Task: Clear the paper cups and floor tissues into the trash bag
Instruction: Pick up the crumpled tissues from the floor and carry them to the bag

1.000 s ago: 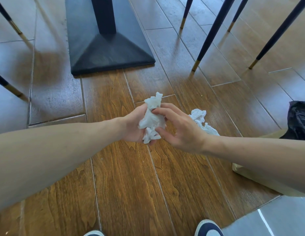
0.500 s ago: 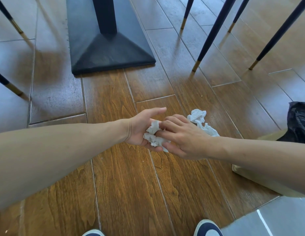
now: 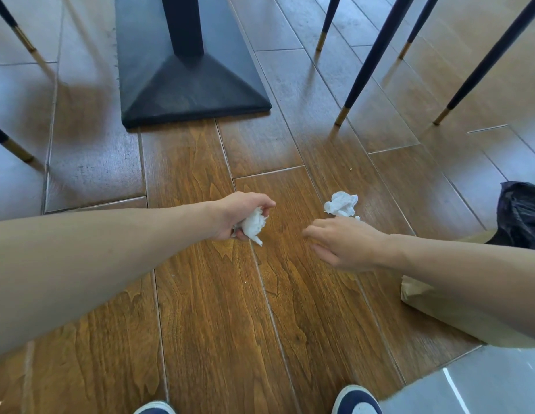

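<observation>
The step in hand was gathering the floor tissues: the left hand point(image 3: 245, 215) was closed around a crumpled white paper tissue point(image 3: 253, 225), which bulged out below its curled fingers, while the right hand point(image 3: 347, 245) hovered empty with its fingers loosely spread. A second crumpled white tissue point(image 3: 341, 204) lay on the brown wood-plank floor point(image 3: 218, 309) just beyond the right hand's knuckles, apparently not touched. The black plastic trash bag point(image 3: 521, 215) sat further out past the right forearm, beside a flat brown paper bag point(image 3: 457, 312). The next move probably called for the right hand to reach forward and pinch that tissue lightly, since it would crush easily. No paper cups showed, and no writing or brand could be read.
</observation>
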